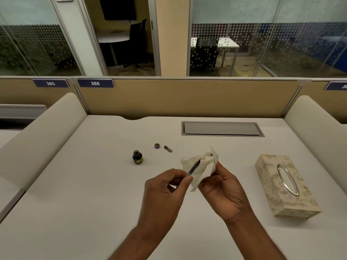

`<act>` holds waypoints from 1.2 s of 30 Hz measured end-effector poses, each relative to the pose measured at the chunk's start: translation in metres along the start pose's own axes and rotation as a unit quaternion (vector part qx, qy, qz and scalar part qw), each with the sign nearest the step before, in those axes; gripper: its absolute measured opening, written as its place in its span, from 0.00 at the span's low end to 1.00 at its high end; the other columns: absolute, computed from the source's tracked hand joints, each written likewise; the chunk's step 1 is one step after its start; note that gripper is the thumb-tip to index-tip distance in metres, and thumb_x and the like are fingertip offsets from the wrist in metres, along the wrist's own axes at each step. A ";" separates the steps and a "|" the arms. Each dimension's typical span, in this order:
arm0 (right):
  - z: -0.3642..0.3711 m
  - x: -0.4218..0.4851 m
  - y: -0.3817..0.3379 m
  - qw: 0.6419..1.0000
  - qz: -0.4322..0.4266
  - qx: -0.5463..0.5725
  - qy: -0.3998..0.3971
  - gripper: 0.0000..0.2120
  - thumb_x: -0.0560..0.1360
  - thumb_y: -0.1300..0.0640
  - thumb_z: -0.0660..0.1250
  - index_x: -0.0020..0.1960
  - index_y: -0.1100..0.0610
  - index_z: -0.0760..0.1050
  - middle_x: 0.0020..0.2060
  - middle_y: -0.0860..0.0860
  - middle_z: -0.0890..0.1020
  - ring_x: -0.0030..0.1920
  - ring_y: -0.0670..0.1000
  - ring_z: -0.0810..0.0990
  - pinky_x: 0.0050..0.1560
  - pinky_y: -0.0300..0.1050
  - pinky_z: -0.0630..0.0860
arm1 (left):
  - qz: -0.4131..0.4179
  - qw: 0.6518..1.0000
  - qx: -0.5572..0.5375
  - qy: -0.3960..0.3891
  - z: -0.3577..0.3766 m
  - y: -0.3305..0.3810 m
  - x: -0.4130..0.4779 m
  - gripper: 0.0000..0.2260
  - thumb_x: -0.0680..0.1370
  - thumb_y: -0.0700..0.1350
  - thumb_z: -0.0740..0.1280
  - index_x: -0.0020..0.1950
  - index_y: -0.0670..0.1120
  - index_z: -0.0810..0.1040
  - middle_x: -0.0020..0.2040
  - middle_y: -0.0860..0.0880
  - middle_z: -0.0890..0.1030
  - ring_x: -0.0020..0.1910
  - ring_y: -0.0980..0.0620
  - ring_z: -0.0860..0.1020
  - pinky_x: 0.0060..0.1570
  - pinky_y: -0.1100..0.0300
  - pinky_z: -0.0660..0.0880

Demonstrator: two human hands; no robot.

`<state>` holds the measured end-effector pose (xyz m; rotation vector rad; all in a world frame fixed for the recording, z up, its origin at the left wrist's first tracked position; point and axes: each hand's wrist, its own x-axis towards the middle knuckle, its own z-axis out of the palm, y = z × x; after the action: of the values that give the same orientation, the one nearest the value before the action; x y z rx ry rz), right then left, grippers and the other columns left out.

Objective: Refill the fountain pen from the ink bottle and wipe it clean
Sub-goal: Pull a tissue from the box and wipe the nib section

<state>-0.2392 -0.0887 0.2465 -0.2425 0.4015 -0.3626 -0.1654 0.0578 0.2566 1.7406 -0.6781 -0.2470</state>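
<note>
Overhead, from our head camera, we look down on a smooth white table [93, 184] with rounded cream side panels and a tan fabric partition behind it, carrying blue number plates reading 385 and 386. A grey metal cable flap [221, 128] is set flush into the tabletop near the back edge. Beyond the partition, glass walls with a dotted frosted band show dim rooms with dark chairs and white desks.

Our left hand [165, 186] pinches the fountain pen [194, 167] between thumb and fingertips near its rear end; the slim dark barrel, partly clear, slants up and to the right, its tip lying against the tissue [202, 166]. Our right hand [223, 188] cups that crumpled white tissue from below, fingers curled around it; a small dark spot shows near the tissue's upper edge. Both hands hover above the table, just left of its middle.

Farther back to the left stands the ink bottle [137, 157], small, squat, dark glass with a yellow-green label and an open neck. Its round cap [157, 146] lies apart to the right, and just beside it a short dark metallic pen part [168, 148] lies tilted. On the right, well apart from the hands, rests a rectangular tissue box [285, 184] with a pale leafy pattern and an oval silver-rimmed opening.
</note>
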 end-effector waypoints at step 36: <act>0.002 -0.024 0.026 0.948 -0.173 -0.268 0.008 0.15 0.72 0.55 0.71 0.56 0.60 0.85 0.54 0.59 0.86 0.56 0.58 0.85 0.52 0.44 0.82 | 0.199 0.957 0.208 0.035 0.004 -0.002 -0.015 0.08 0.71 0.46 0.80 0.46 0.51 0.83 0.40 0.57 0.85 0.38 0.61 0.80 0.41 0.71 0.79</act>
<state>-0.2517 -0.0556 0.2490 -0.8495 0.4694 -0.5976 -0.1789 0.0631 0.2513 1.9474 -1.0646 0.2542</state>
